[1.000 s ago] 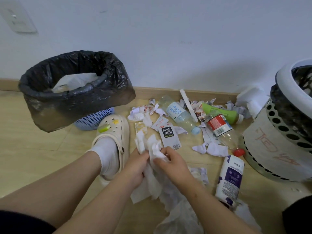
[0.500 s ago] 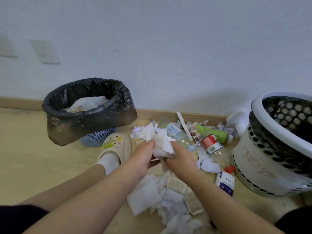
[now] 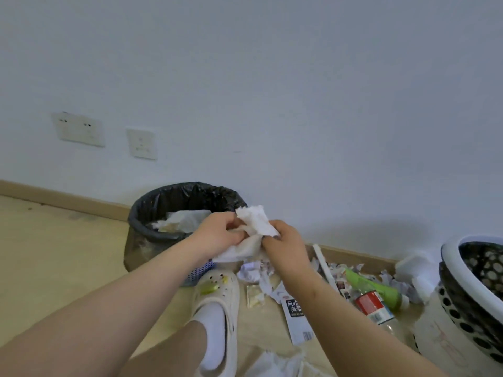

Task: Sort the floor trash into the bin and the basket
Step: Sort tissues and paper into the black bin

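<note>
Both hands hold one bunch of crumpled white tissue in the air, just right of the bin's rim. My left hand grips its left side and my right hand its right side. The bin is a blue basket lined with a black bag, with white paper inside. At the right edge stands a white perforated basket with a black liner. On the floor between them lie paper scraps, a green bottle, a red-labelled bottle and a black-and-white carton.
My foot in a cream clog and white sock rests on the wooden floor below the bin. More white tissue lies at the bottom edge. A white wall with two socket plates runs behind everything.
Both hands have lifted the tissue bunch off the floor pile and carried it up and left to the bin's rim. The camera has tilted up, showing more wall.
</note>
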